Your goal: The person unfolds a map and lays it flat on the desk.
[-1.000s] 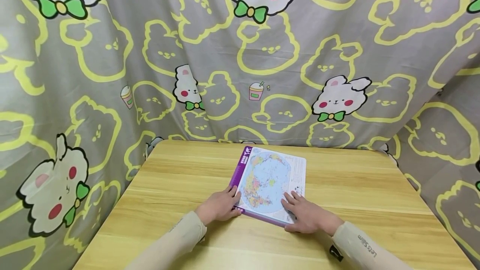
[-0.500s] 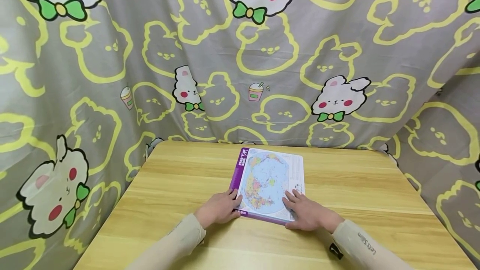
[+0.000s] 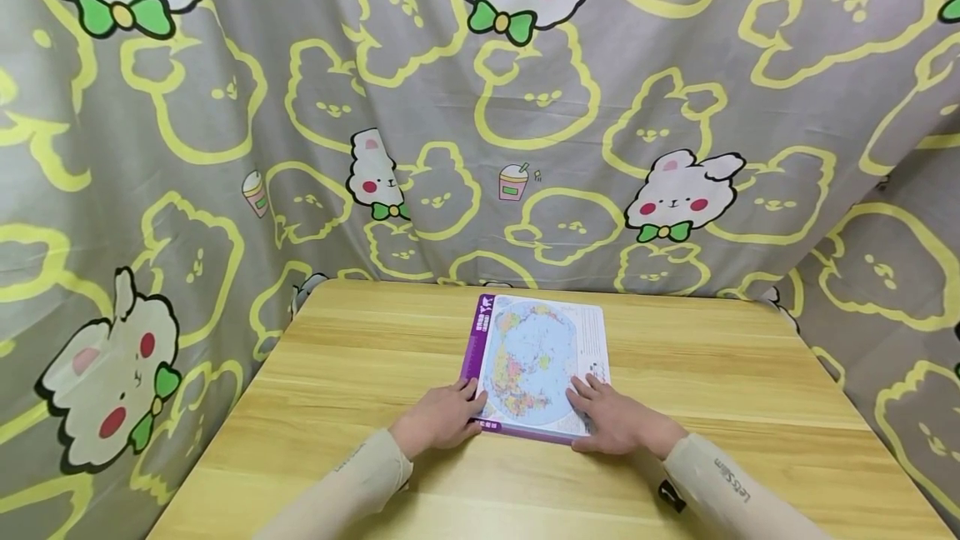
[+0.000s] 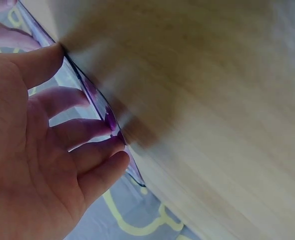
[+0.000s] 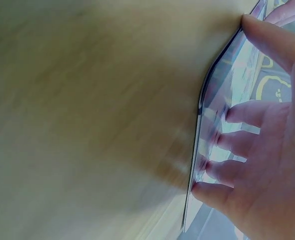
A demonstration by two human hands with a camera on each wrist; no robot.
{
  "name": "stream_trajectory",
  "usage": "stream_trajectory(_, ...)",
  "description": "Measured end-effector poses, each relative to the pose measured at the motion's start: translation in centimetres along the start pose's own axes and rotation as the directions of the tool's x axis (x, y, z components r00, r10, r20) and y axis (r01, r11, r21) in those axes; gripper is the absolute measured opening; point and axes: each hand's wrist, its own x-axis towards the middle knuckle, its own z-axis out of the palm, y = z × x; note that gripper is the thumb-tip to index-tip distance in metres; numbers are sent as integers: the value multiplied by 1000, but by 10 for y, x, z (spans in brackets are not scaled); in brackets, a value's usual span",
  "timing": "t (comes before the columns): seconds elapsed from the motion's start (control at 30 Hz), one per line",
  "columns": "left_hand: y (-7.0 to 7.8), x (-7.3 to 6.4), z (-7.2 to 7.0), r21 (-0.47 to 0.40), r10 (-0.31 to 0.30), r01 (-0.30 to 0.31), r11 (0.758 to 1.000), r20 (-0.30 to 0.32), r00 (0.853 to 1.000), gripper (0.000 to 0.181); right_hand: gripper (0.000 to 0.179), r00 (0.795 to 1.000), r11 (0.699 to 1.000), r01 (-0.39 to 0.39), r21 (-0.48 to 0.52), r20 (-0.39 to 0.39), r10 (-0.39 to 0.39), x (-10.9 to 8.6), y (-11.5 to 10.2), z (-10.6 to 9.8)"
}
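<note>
A flat rectangular world map (image 3: pixel 543 361) with a purple strip along its left and near edges lies on the wooden table. At its near left corner my left hand (image 3: pixel 438 417) rests with fingertips along the left side and the thumb at the near edge. My right hand (image 3: pixel 618 423) touches the near right corner, fingers spread over the right side, thumb at the near edge. In the left wrist view, the left fingertips (image 4: pixel 118 140) meet the map's thin purple edge (image 4: pixel 105 112). The right wrist view shows the right fingers (image 5: pixel 222 172) against the opposite edge (image 5: pixel 200 115).
The wooden table (image 3: pixel 345 332) extends around the map on all sides. A grey curtain (image 3: pixel 442 90) with yellow outlines and white rabbits hangs behind the table and down both sides. A small black item (image 3: pixel 671 496) shows under the right sleeve (image 3: pixel 723 482).
The map has turned slightly counterclockwise, its far end shifting left and its near right corner moving a little away from me. Both hands stay at the near corners with small shifts.
</note>
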Motion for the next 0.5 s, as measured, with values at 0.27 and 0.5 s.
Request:
stream_trajectory(0.27,4,0,0,-7,-13,13,1000,-6,1000,52,83,1000,1000,8,-8,-8,-8,4,7,0)
stream_trajectory(0.5,10,0,0,43,-5,5,999,7,1000,49,83,1000,1000,10,9,-11,-10,5,12,-1)
